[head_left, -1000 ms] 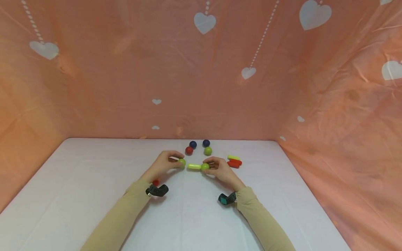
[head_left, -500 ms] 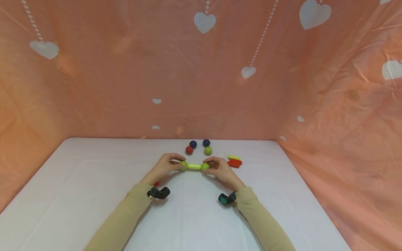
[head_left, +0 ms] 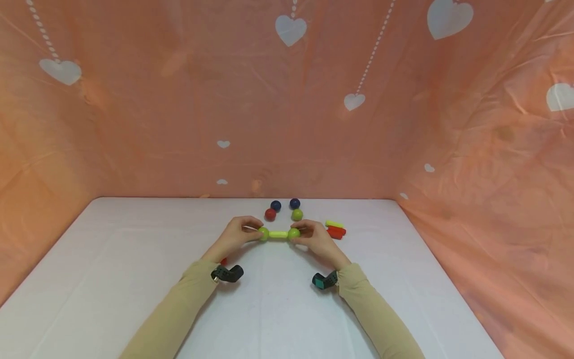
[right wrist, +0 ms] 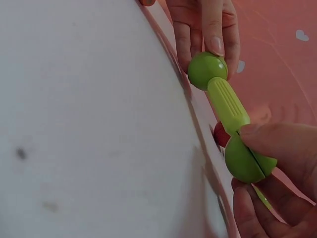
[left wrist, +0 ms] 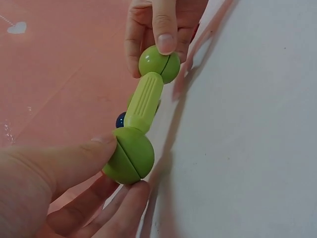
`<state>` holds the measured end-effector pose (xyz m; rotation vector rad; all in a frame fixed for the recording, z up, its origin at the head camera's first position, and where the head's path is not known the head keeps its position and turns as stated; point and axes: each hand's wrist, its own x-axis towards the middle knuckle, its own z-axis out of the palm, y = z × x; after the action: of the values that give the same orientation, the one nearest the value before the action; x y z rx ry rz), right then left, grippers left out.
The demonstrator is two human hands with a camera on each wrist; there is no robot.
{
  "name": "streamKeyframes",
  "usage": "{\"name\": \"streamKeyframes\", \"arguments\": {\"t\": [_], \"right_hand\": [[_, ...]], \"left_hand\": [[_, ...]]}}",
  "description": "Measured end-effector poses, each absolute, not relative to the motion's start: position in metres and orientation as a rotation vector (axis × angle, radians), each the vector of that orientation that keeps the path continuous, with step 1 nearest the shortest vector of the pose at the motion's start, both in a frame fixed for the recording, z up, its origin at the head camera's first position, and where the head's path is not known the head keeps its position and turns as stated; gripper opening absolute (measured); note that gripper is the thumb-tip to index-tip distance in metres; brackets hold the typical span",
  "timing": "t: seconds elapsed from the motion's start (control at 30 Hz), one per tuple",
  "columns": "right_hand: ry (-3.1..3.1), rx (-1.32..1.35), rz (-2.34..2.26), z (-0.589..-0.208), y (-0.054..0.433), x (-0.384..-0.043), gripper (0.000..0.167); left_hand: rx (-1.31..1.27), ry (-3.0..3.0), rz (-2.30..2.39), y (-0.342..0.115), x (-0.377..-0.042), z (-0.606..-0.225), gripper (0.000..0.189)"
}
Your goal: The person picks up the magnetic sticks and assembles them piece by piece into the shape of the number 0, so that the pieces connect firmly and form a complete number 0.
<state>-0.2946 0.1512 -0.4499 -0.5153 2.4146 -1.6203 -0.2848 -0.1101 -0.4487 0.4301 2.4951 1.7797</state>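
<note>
A yellow-green ribbed rod (left wrist: pixel 144 101) joins two green balls into a dumbbell shape, held level over the white table. My left hand (head_left: pixel 235 237) pinches the left green ball (left wrist: pixel 131 157) between thumb and fingers. At the other end, my right hand (head_left: pixel 317 240) grips the right green ball (right wrist: pixel 242 161) the same way. Each ball has a dark slot across it, plain in both wrist views. The balls sit right against the rod's ends.
Beyond the hands lie two dark blue balls (head_left: pixel 275 205), a red ball (head_left: pixel 270 214) and another green ball (head_left: pixel 297 215). To the right are red rods (head_left: pixel 336 233) and a yellow-green rod (head_left: pixel 334 224). A red piece (head_left: pixel 223 261) is partly hidden by my left wrist.
My left hand has brought its green ball rightward against the rod's free end. Both hands have since shifted slightly up in the head view with the joined piece.
</note>
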Motion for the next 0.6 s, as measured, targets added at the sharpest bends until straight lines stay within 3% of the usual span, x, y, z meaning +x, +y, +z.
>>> {"name": "streamKeyframes", "arguments": {"t": [0.6], "right_hand": [[2.423, -0.498, -1.614, -0.459, 0.153, -0.298, 0.035]], "left_hand": [[0.383, 2.476, 1.766, -0.116, -0.285, -0.451, 0.034]]}}
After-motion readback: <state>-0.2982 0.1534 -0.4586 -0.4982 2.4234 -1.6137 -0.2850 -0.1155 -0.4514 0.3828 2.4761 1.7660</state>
